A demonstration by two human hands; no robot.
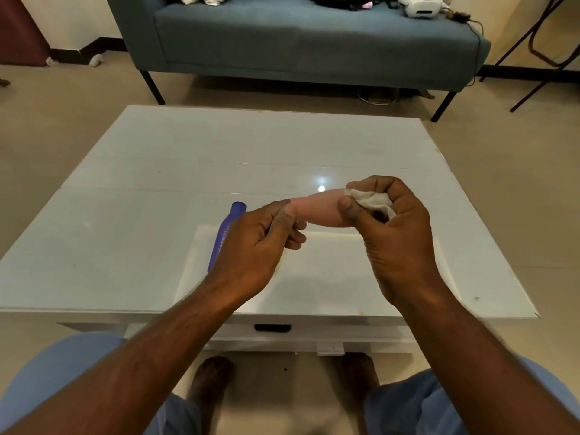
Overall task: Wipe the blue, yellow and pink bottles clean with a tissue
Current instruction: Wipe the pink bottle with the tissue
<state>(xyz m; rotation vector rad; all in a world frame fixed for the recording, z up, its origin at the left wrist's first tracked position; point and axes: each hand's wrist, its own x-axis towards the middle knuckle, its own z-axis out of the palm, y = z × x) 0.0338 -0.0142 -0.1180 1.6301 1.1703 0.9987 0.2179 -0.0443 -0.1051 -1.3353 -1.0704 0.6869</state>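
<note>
A pink bottle (317, 208) is held level above the white table (125, 215), between both hands. My left hand (260, 243) pinches its left end with thumb and fingers. My right hand (386, 221) wraps a crumpled white tissue (372, 200) around the bottle's right end, hiding that end. A blue bottle (227, 230) lies on its side on the table, just left of my left hand, its lower part hidden behind that hand. No yellow bottle is in view.
A blue-grey sofa (298, 36) stands beyond the table, with a white headset (420, 6) and dark items on its seat. A black folding stand (546, 48) is at the far right. My knees and feet sit under the table's near edge.
</note>
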